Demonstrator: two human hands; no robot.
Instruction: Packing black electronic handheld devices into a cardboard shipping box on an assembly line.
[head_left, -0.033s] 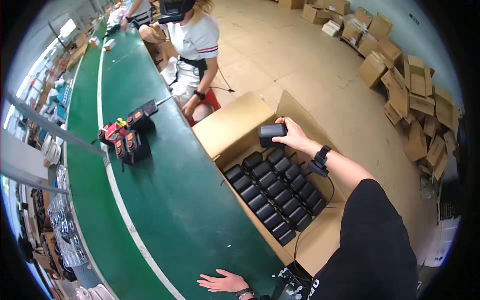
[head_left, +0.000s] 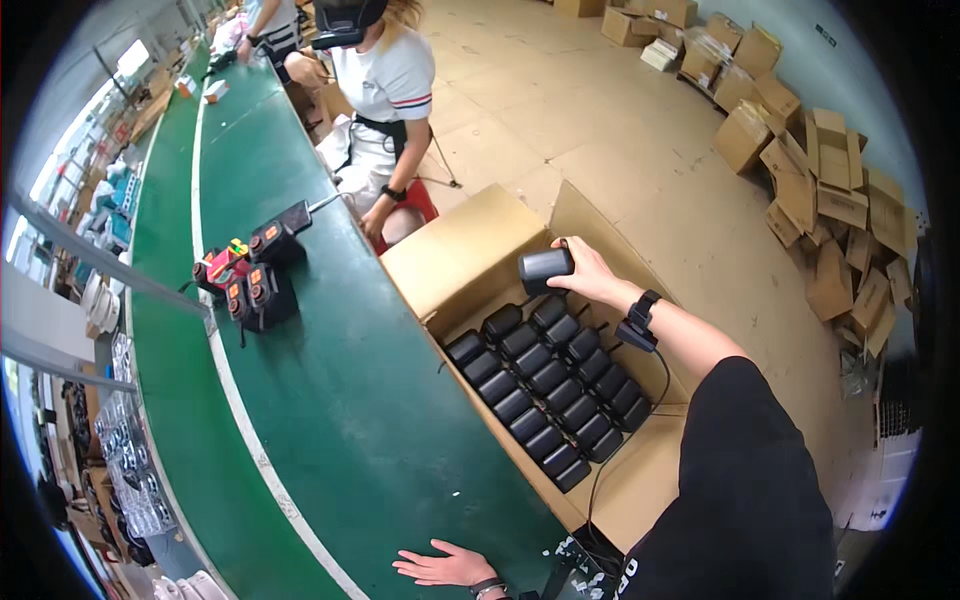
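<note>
Right hand [head_left: 592, 272]: grasping. Fingers and thumb are curled round one end of a black block [head_left: 543, 266], a rounded, smooth-sided piece; the opening of the hand is set by the block's thickness. The block's other end projects to the left, free of the fingers. Position of block: above the far part of an open carton [head_left: 630, 505], clear of the rows below, with the carton's raised flaps behind it. A black wrist device [head_left: 638, 322] is strapped to this arm, and a thin cable [head_left: 598, 485] hangs from it over the carton.

Left hand [head_left: 448, 565]: released, holding nothing. Fingers extended and slightly spread, thumb apart, pointing left over the near part of the green table [head_left: 370, 430] — contact with the surface cannot be told from this view. A dark band circles the wrist.

Carton contents: similar black pieces [head_left: 547, 376] packed side by side in slanting rows. The carton stands against the right edge of the table.

Further up the table: a cluster of black devices [head_left: 262, 295] with orange marks, a red and yellow item [head_left: 230, 264] among them — well apart from both hands. A seated co-worker [head_left: 385, 85] is beyond the carton.
</note>
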